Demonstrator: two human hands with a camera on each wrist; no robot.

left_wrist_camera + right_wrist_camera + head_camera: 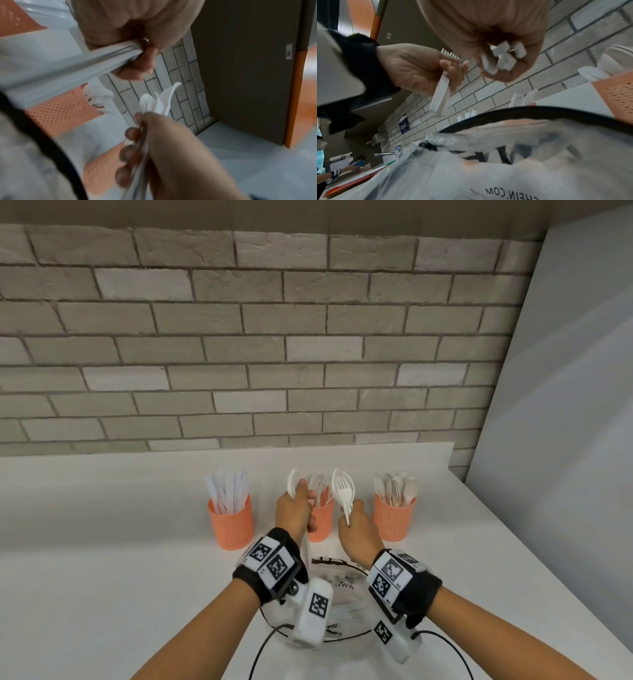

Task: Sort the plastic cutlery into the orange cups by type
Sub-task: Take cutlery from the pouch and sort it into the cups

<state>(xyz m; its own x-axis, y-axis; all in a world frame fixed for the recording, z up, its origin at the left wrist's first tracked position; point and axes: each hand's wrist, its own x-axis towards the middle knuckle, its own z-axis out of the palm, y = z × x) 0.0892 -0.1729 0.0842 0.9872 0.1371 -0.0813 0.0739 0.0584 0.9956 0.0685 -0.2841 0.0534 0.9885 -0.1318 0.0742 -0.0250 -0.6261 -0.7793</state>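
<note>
Three orange mesh cups stand in a row near the wall: the left cup holds knives, the middle cup forks, the right cup spoons. My left hand grips a few white cutlery pieces in front of the middle cup, hiding part of it. In the right wrist view fork tines stick out above its fingers. My right hand grips a white bundle with a fork and a spoon between the middle and right cups. The handle ends show inside that fist.
A clear plastic bag with black print lies on the white counter just below my wrists. The brick wall rises behind the cups. A grey panel closes the right side. Black cables trail near the front edge.
</note>
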